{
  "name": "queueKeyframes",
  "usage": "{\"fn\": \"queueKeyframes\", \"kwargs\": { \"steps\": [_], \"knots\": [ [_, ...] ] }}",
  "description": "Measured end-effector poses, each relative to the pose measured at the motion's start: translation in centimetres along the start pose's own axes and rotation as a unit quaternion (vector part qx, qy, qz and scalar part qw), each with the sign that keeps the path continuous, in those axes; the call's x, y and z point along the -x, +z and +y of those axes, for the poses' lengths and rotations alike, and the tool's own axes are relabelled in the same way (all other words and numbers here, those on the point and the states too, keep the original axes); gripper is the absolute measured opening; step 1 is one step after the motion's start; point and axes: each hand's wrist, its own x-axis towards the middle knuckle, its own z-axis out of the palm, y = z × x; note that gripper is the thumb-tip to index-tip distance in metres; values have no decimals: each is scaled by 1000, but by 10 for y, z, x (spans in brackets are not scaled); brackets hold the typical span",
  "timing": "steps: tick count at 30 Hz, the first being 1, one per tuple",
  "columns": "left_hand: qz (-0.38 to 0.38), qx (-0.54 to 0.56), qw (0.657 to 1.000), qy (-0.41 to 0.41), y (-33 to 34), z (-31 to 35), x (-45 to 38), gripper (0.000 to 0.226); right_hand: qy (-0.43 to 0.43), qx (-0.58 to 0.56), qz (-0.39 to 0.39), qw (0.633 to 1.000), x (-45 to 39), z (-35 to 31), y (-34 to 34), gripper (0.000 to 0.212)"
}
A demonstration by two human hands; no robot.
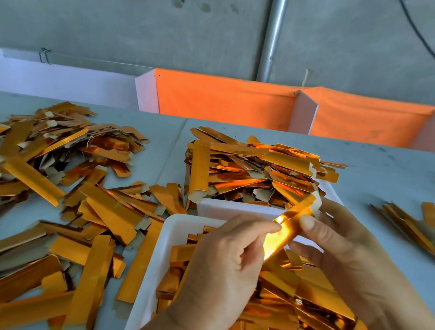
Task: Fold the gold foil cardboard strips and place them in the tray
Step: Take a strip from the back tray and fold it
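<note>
Bench (pixel 373 166): pale grey, matte and scuffed, a seam running from its far edge toward the middle; no brand, label or writing can be read anywhere.
Barrier (pixel 223 100): orange cloth stretched over white boards along the bench's far edge, a rough concrete wall and a metal pipe behind.
Loose strips (pixel 33 179): long flat rectangles of mirror-gold foil with dull beige card backs and notched tabs, heaped over the bench's left half.
Near tray (pixel 164 240): white, smooth, rounded corner, at the bench's near edge, filled with folded gold pieces.
Far tray (pixel 233 207): white, just behind the near tray, piled above its rim with gold strips.
Small bundle (pixel 415 230): a few strips lying near the bench's right edge.
Left hand (pixel 224 263): curled, thumb and forefinger pinching the lower part of the held strip.
Right hand (pixel 343 241): thumb and fingers gripping the held strip's upper part.
Held strip (pixel 289 224): glossy gold, tilted, creased lengthwise, above the near tray's far edge.
</note>
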Motion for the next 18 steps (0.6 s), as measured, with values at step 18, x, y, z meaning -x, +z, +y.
{"fn": "queueKeyframes", "kwargs": {
  "steps": [18],
  "knots": [
    [-104, 92, 988, -73, -5, -1, -3, 28, -26, -9, -30, 999, -3, 8, -14, 31]
  ]
}}
